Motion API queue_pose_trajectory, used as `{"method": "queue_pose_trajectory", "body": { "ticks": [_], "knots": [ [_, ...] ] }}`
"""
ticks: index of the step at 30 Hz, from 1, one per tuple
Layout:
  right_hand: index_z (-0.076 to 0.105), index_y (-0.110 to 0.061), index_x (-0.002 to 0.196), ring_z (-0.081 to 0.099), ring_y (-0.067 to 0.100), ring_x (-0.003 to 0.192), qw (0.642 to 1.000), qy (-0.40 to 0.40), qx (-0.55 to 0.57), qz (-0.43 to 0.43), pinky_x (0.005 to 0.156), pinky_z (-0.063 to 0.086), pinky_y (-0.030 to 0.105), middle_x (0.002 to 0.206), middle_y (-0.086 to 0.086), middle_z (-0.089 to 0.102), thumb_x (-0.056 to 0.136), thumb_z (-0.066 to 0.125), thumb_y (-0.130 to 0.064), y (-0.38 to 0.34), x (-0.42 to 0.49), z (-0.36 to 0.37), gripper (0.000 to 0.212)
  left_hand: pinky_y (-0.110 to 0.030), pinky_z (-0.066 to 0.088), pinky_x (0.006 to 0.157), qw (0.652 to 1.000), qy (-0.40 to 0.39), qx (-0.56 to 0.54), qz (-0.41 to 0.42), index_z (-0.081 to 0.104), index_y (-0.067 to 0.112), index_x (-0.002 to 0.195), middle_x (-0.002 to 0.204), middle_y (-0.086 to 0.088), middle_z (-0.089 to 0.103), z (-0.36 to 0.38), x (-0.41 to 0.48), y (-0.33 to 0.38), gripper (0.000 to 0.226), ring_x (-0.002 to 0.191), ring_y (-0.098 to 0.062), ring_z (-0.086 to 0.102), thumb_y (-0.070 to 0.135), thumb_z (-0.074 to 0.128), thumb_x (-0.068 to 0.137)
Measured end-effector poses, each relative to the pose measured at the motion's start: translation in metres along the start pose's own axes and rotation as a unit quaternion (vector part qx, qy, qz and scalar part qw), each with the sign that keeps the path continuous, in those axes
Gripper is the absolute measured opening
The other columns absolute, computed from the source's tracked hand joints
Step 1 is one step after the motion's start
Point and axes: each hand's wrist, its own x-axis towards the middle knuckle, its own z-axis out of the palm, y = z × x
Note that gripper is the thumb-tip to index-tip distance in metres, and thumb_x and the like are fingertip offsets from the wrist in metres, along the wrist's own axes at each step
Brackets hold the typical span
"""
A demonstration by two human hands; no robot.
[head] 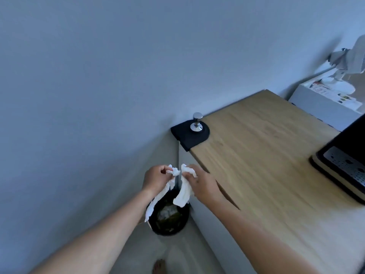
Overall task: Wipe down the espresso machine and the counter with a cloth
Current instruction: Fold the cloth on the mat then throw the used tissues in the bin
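Both hands, the left hand [156,178] and right hand [199,181], each clamp a grip on a white cloth [182,191] trailing over a black bin [167,216], left of the wooden surface [262,155].

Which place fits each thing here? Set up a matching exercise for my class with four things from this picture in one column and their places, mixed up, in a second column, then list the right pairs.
Things
1. white cloth
2. metal tamper
3. black bin
4. espresso machine

Places
A. on the floor beside the counter
B. on the black mat at the counter's corner
C. held in the left hand and right hand
D. on the counter at the right edge of the picture

Pairs: 1-C, 2-B, 3-A, 4-D
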Motion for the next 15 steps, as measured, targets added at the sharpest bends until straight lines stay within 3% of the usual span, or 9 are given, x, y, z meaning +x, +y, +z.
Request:
{"method": "queue_pose_trajectory", "body": {
  "ticks": [2,5,9,12,15],
  "knots": [
    [0.058,-0.025,0.120,0.066,0.019,0.088,0.999,-0.033,-0.018,0.007,0.074,0.052,0.034,0.096,-0.001,0.069,0.099,0.046,-0.041,0.008,0.001,0.037,0.028,-0.013,0.039,0.058,0.999,0.023,-0.014,-0.042,0.073,0.027,0.083,0.078,0.014,0.066,-0.007,-0.001,-0.028,0.010,0.074,-0.006,0.060,0.020,0.068,0.079],
    [0.049,-0.020,0.133,0.061,0.025,0.103,0.990,-0.085,0.000,0.110,0.086,0.049,0.036,0.115,0.006,0.063,0.099,0.037,-0.029,0.038,0.010,0.091,0.037,-0.017,0.042,0.059,0.992,0.047,-0.044,-0.105,0.072,0.027,0.080,0.079,0.011,0.068,-0.008,0.002,-0.075,0.009,0.074,-0.010,0.062,0.019,0.069,0.078],
    [0.043,-0.030,0.140,0.051,0.026,0.124,0.967,-0.142,-0.014,0.212,0.104,0.042,0.038,0.140,0.005,0.049,0.090,0.036,-0.017,0.092,0.012,0.140,0.052,-0.025,0.048,0.067,0.981,0.058,-0.077,-0.169,0.070,0.030,0.073,0.075,0.009,0.070,0.003,0.012,-0.140,0.012,0.071,-0.013,0.064,0.018,0.068,0.077],
    [0.050,-0.026,0.133,0.058,0.024,0.114,0.956,-0.128,0.002,0.265,0.090,0.046,0.027,0.131,0.003,0.058,0.090,0.041,-0.014,0.133,0.015,0.175,0.045,-0.025,0.047,0.071,0.970,0.064,-0.103,-0.210,0.068,0.030,0.072,0.077,0.005,0.071,0.021,0.024,-0.191,0.015,0.075,-0.015,0.064,0.015,0.071,0.077],
    [0.057,-0.017,0.125,0.062,0.025,0.104,0.945,-0.087,0.023,0.315,0.082,0.049,0.027,0.121,0.008,0.064,0.089,0.045,-0.012,0.173,0.025,0.212,0.038,-0.030,0.046,0.073,0.948,0.079,-0.179,-0.252,0.073,0.025,0.074,0.082,-0.002,0.073,0.047,0.042,-0.242,0.011,0.076,-0.019,0.065,0.014,0.073,0.071]
  ]
}}
